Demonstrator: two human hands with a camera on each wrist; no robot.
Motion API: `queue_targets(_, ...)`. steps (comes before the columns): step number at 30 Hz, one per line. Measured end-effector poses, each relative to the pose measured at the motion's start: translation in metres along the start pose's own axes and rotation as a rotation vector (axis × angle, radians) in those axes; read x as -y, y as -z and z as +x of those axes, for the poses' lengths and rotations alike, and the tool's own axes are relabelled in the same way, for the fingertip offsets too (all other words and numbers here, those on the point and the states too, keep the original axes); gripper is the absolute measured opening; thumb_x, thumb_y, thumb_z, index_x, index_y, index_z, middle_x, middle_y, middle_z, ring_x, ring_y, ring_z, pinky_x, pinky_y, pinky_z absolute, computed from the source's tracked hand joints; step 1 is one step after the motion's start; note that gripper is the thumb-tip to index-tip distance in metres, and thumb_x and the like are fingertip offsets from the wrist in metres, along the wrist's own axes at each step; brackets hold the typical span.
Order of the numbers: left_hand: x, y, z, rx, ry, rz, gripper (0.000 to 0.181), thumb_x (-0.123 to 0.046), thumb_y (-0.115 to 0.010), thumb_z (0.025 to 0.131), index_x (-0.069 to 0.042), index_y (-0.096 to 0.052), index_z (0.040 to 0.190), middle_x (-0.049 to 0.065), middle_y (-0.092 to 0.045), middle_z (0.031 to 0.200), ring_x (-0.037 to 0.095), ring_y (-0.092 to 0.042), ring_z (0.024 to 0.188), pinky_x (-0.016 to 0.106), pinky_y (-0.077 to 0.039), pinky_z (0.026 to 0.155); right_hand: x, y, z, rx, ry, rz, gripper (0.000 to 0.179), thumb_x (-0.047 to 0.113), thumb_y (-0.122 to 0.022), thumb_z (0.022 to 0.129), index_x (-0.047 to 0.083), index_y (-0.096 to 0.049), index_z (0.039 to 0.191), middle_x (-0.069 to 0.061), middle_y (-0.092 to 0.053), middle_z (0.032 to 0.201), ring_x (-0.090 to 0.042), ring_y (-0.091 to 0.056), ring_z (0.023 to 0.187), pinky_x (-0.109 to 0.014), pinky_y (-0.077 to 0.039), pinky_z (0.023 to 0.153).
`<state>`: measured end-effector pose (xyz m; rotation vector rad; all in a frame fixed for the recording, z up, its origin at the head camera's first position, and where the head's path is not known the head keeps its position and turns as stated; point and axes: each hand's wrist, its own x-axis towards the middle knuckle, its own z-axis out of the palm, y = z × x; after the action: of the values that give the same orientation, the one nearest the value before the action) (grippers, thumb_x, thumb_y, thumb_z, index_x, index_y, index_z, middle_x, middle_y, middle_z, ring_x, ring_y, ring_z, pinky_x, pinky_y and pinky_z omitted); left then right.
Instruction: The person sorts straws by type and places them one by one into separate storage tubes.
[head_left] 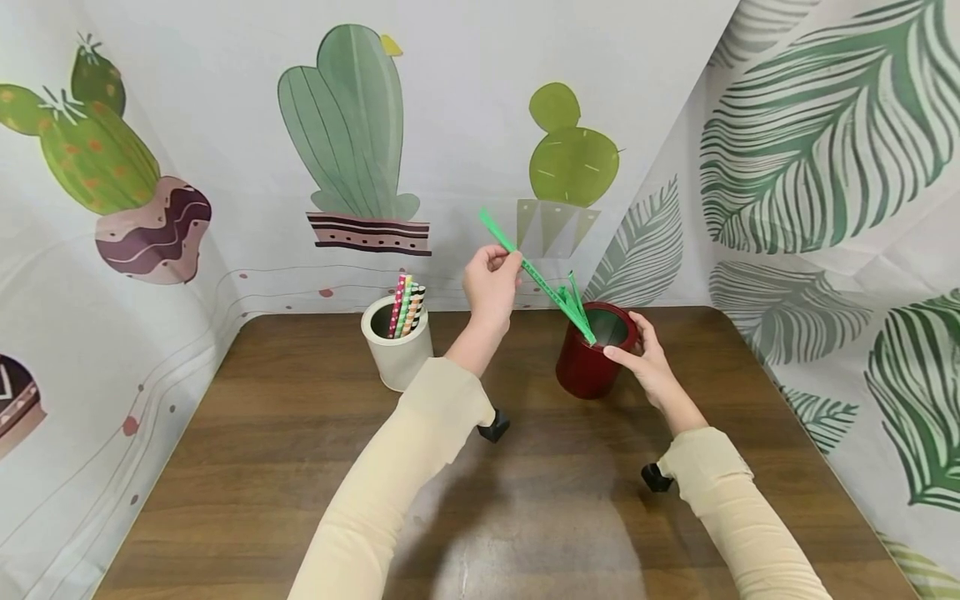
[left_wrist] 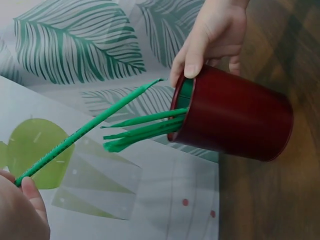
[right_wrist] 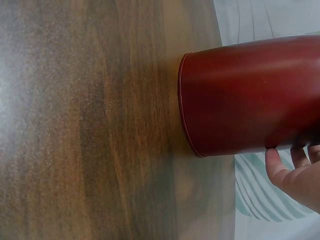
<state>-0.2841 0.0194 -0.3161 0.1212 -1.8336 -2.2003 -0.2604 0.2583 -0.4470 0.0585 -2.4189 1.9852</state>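
My left hand (head_left: pixel 491 283) pinches a slim green wrapped straw (left_wrist: pixel 75 136) near its upper end, with small dark print along the wrapper. It slants down to the right, its lower end close by the mouth of a dark red cup (head_left: pixel 588 371). More green wrapped straws (left_wrist: pixel 145 131) lean out of that cup. With its thumb at the front rim and fingers along the far side, my right hand (head_left: pixel 651 360) holds the red cup. The right wrist view shows the cup's smooth side (right_wrist: pixel 240 100) and base edge, with fingertips (right_wrist: pixel 275 160) against it.
To the left on the brown wooden table (head_left: pixel 255 450) stands a white cup (head_left: pixel 401 360) with several patterned straws (head_left: pixel 406 310), dotted and striped. A cloth (head_left: pixel 465 100) printed with cacti and leaves hangs behind the table's back edge.
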Motion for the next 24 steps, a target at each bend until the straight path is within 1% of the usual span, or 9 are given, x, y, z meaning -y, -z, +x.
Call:
queue_targets(2,0.004,-0.001,0.001,-0.028,-0.01,0.001,0.009,-0.009,-0.059,0.081,-0.001,-0.058,0.086,-0.002,-0.054,0.071,0.008,-0.055,0.062,0.029,-0.051,0.061,0.0,0.0,0.0,-0.002,0.001,0.001,0.078,0.01,-0.06,0.082,0.012,-0.01,0.141,-0.012,-0.018,0.143,-0.026,-0.021,0.13,-0.025,-0.03,0.095)
queue_targets(4,0.009,-0.003,0.001,-0.052,-0.013,0.003,0.009,-0.008,-0.06,0.081,-0.001,-0.058,0.086,-0.002,-0.054,0.069,0.01,-0.054,0.06,0.03,-0.051,0.061,0.0,0.0,0.0,-0.004,0.001,-0.002,0.078,0.01,-0.06,0.082,0.011,-0.009,0.141,-0.012,-0.018,0.143,-0.026,-0.021,0.13,-0.027,-0.029,0.096)
queue_targets(8,0.019,-0.007,0.0,-0.074,-0.007,0.009,0.009,-0.008,-0.06,0.081,-0.001,-0.059,0.086,-0.002,-0.054,0.069,0.012,-0.053,0.057,0.022,-0.048,0.056,0.0,0.0,0.0,-0.006,0.0,0.009,0.078,0.008,-0.06,0.081,0.01,-0.009,0.141,-0.013,-0.017,0.143,-0.026,-0.019,0.131,-0.036,-0.025,0.102)
queue_targets(10,0.024,-0.009,0.0,-0.078,-0.005,0.016,0.009,-0.007,-0.059,0.081,-0.001,-0.059,0.087,-0.003,-0.054,0.07,0.011,-0.052,0.057,0.02,-0.047,0.055,0.002,0.0,0.0,-0.002,-0.004,0.016,0.078,0.007,-0.059,0.081,0.01,-0.009,0.141,-0.014,-0.016,0.143,-0.027,-0.018,0.131,-0.042,-0.022,0.104)
queue_targets(13,0.029,-0.013,-0.001,-0.078,-0.006,0.033,0.009,-0.007,-0.059,0.081,-0.001,-0.059,0.088,-0.002,-0.055,0.072,0.008,-0.053,0.058,0.02,-0.049,0.057,0.006,0.0,-0.002,0.003,-0.008,0.027,0.078,0.005,-0.058,0.081,0.007,-0.009,0.14,-0.016,-0.015,0.143,-0.029,-0.016,0.132,-0.047,-0.019,0.105)
queue_targets(16,0.032,-0.017,-0.003,-0.07,-0.01,0.059,0.009,-0.008,-0.058,0.081,-0.002,-0.059,0.088,0.001,-0.057,0.074,0.008,-0.055,0.06,0.021,-0.049,0.058,0.013,-0.002,-0.005,0.005,-0.006,0.028,0.077,0.004,-0.058,0.081,0.005,-0.008,0.14,-0.018,-0.014,0.143,-0.031,-0.015,0.132,-0.048,-0.016,0.106)
queue_targets(19,0.037,-0.021,-0.005,-0.056,-0.017,0.097,0.009,-0.009,-0.058,0.081,-0.003,-0.06,0.087,0.005,-0.06,0.077,0.007,-0.056,0.062,0.02,-0.047,0.056,0.018,-0.004,-0.008,0.002,0.001,0.029,0.078,0.003,-0.057,0.081,0.003,-0.007,0.14,-0.02,-0.013,0.143,-0.032,-0.013,0.132,-0.047,-0.013,0.108)
queue_targets(24,0.044,-0.026,-0.008,-0.031,-0.028,0.188,0.009,-0.011,-0.059,0.081,-0.004,-0.061,0.087,0.007,-0.063,0.081,0.006,-0.052,0.066,0.018,-0.041,0.055,0.02,-0.005,-0.009,-0.001,-0.002,0.033,0.078,0.003,-0.058,0.08,0.004,-0.008,0.14,-0.019,-0.014,0.143,-0.031,-0.014,0.132,-0.047,-0.014,0.107)
